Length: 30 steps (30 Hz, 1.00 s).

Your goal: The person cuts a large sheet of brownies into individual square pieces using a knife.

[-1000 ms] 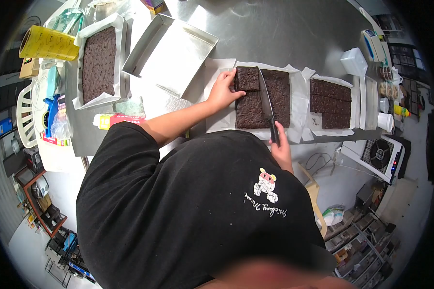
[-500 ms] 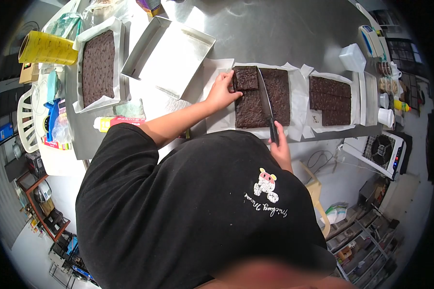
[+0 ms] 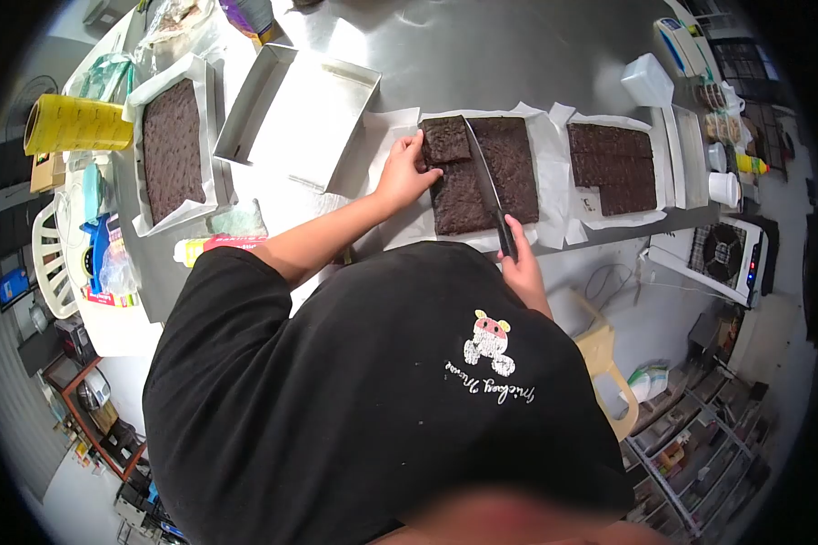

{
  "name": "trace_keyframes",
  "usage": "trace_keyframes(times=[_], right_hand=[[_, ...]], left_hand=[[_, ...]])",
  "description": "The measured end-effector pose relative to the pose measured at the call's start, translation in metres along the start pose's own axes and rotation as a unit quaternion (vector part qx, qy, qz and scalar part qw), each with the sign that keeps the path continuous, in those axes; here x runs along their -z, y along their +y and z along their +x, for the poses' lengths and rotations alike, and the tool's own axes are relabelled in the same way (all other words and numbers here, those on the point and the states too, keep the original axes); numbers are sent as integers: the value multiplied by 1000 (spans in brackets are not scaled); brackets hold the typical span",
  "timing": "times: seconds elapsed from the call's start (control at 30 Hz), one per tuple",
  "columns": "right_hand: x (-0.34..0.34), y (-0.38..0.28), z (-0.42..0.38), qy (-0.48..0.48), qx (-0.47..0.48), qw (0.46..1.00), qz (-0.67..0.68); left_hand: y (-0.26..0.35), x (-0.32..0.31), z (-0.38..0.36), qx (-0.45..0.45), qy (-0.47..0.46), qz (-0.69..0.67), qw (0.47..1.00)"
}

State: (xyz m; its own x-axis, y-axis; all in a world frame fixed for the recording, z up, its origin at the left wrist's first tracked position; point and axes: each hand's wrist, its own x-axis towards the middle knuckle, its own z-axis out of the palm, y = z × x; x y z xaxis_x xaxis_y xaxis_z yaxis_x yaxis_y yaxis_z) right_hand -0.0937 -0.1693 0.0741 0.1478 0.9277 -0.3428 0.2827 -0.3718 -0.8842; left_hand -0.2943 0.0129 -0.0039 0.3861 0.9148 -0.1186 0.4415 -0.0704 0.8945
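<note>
A small brownie piece (image 3: pixel 447 140) rests on the far left part of a larger brownie slab (image 3: pixel 509 163), which lies on white parchment paper (image 3: pixel 547 136). The thumb and fingers of my left hand (image 3: pixel 407 173) hold the piece at its left and near edges. My right hand (image 3: pixel 521 259) is closed round the black handle of a knife (image 3: pixel 487 177). The blade runs away from me across the slab, its far end right along the piece's right edge.
To the right, more cut brownie (image 3: pixel 611 163) lies on parchment. A lined pan of uncut brownie (image 3: pixel 173 150) and a bare metal pan (image 3: pixel 370 86) stand at left. A yellow roll (image 3: pixel 77 124) is at far left; a white plastic container (image 3: pixel 647 80) stands back right.
The whole view has shifted slightly, with the table's things sitting a little further left. My left hand stays at the brownie piece, and the knife remains beside it in my right hand.
</note>
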Motion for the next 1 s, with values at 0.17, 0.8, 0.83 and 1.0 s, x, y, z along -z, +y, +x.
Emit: trace_keyframes(times=[0.17, 0.8, 0.83, 1.0], right_hand=[[-1, -4, -2, 3, -21, 1000, -16], [-10, -25, -6, 14, -57, 996, -67], [-10, -24, -6, 18, -39, 996, -74], [-11, -16, -3, 30, -18, 997, -69]], left_hand=[[-3, -2, 2, -6, 1, -17, 1000], [-10, -1, 5, 1, -15, -18, 1000], [-11, -1, 6, 4, -14, -28, 1000], [-4, 2, 5, -10, -26, 14, 1000]])
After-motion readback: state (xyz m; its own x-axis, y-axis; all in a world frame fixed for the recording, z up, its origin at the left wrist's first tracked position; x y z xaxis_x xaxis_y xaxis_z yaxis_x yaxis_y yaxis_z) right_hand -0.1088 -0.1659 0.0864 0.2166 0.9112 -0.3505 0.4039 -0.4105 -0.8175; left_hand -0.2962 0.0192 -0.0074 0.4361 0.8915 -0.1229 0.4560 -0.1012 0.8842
